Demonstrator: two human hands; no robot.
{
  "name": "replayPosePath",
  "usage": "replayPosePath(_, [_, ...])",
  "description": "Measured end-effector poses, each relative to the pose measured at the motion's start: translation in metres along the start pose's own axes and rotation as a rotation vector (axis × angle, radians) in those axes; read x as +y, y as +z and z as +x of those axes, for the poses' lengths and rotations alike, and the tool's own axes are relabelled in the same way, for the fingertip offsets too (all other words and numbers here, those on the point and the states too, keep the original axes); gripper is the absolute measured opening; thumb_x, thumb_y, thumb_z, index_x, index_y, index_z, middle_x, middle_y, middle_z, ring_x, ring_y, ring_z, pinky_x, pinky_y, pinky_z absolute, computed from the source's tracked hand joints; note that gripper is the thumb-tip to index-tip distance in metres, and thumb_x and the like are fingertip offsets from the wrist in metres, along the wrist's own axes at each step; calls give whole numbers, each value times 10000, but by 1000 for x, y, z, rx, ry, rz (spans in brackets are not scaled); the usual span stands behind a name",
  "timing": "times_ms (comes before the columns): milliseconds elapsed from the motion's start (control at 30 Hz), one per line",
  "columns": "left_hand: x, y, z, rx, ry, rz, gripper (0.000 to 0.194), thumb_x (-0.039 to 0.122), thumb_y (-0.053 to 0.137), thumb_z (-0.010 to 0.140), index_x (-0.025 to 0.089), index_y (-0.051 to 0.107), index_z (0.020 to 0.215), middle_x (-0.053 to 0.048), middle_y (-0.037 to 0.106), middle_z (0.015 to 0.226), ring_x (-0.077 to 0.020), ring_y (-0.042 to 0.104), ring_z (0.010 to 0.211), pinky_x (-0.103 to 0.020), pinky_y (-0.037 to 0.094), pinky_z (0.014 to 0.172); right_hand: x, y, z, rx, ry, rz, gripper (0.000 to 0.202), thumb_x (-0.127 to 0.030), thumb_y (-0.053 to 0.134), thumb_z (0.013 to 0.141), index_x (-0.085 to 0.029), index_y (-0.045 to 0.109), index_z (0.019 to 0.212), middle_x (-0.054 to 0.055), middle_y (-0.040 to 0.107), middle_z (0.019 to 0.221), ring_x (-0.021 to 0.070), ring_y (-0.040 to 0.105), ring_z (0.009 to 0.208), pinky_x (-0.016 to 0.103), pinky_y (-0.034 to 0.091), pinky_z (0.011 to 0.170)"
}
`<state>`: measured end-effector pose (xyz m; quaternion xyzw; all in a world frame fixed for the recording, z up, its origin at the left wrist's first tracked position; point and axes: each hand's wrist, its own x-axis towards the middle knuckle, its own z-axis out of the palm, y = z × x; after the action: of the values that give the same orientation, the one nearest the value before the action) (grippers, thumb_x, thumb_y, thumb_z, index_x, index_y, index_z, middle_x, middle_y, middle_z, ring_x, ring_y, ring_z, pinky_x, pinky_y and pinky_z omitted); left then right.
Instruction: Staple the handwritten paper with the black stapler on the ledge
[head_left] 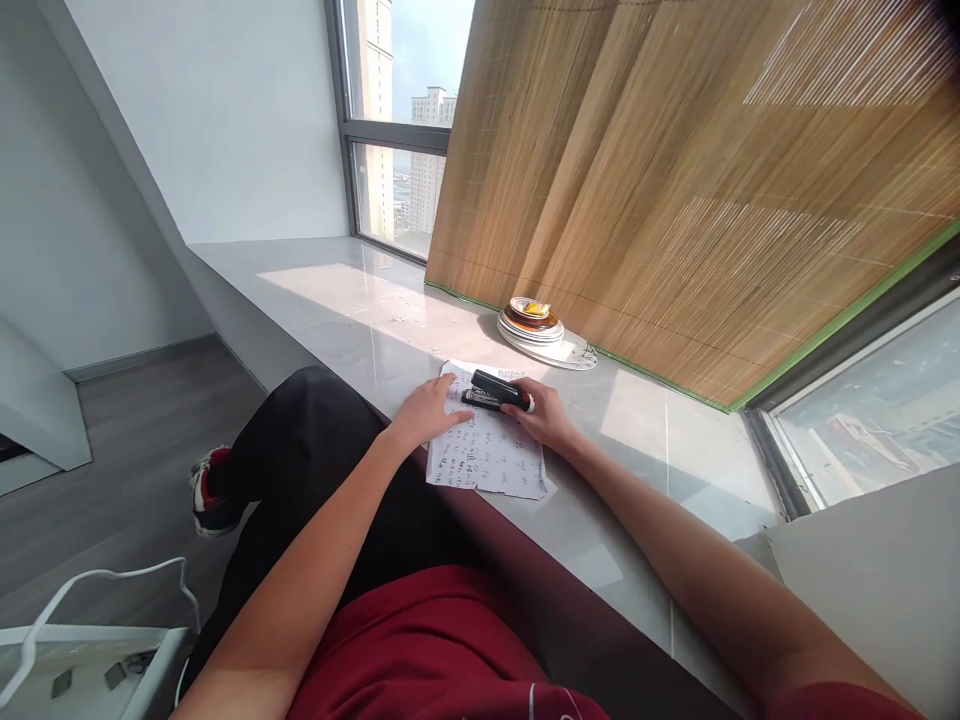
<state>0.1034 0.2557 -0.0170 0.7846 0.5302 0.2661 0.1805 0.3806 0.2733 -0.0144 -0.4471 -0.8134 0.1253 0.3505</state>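
Observation:
A black stapler (491, 388) is held over a sheet of paper (487, 460) covered in handwriting, its jaw end pointing left. My right hand (546, 412) is wrapped round the stapler's rear end. On the sheet's left edge rests my left hand (429, 408), fingers spread, thumb reaching over the paper toward the stapler's jaw. The paper lies flat on the tiled window sill, its lower edge uneven. Whether it is one sheet or several I cannot tell.
Stacked plates and small dishes (534, 325) stand behind the paper, with a small yellow item on top. A bamboo blind (600, 180) hangs along the window. The sill's front edge runs beside my legs. A white cable (127, 573) and a white box-like unit (161, 660) are at lower left.

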Motion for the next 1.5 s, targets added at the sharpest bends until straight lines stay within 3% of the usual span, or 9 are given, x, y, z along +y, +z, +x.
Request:
replayPosePath(233, [0,-2,0,-21,-20,21,826,626,763,899,190,479,1541,-196,555,1581,-396,540,1446,-472,473,1140,-2,-4,2,129,33,106,372,-518,727,909,-238,752,1153,58,766,982,240,677,870,371,528,797])
replayPosePath(400, [2,-4,-2,-39,-32,35,799,619,739,921,192,478,1544,-191,549,1588,-387,534,1453,-463,466,1149,-12,-4,-4,416,94,96,466,-467,508,1036,-233,715,690,37,633,703,207,584,720,359,472,748])
replayPosePath(733, [4,-7,-2,-28,-109,-18,785,630,802,861,231,502,1468,-165,586,1553,-384,596,1370,-451,538,1024,-9,0,-3,332,316,224,535,-426,552,955,-243,417,471,8,512,506,220,657,625,299,362,569])
replayPosePath(867, [4,-7,-3,-14,-97,-41,749,601,814,860,235,517,1442,-171,599,1534,-395,604,1354,-467,533,1032,-12,-2,0,372,172,109,473,-487,534,1010,-228,638,628,55,684,733,244,659,797,360,497,745])
replayPosePath(1000, [2,-5,-2,7,-87,-58,741,601,833,840,231,544,1413,-181,626,1488,-410,621,1329,-476,540,1016,-15,4,7,182,44,80,373,-551,679,942,-256,747,1159,102,760,1199,300,670,1089,415,561,848])
replayPosePath(1133, [0,-4,0,23,-102,-105,779,595,877,808,225,560,1416,-188,637,1478,-418,609,1354,-486,533,1041,-17,14,7,47,15,-11,285,-443,736,910,-263,742,1131,68,784,1026,281,700,926,419,565,843])
replayPosePath(1233, [2,-7,0,87,-127,-235,894,603,913,773,230,523,1486,-194,567,1579,-427,519,1468,-503,495,1129,-20,15,-1,222,-93,-127,193,-372,690,964,-264,750,1112,90,766,1027,294,675,964,437,556,858])
replayPosePath(1333, [8,-11,-1,291,-112,-570,622,612,646,1015,222,529,1485,-168,529,1628,-350,481,1526,-487,445,1223,-25,11,-10,316,-280,-232,218,-281,630,1017,-301,758,1192,86,769,1104,293,658,1022,473,536,922])
replayPosePath(1500, [22,-16,-1,203,-332,-1276,480,532,394,1131,147,630,1293,-216,687,1394,-290,716,1242,-469,589,1122,-36,7,-22,70,-500,-338,336,-234,583,1068,-391,740,1320,30,789,1222,256,669,1151,429,482,963])
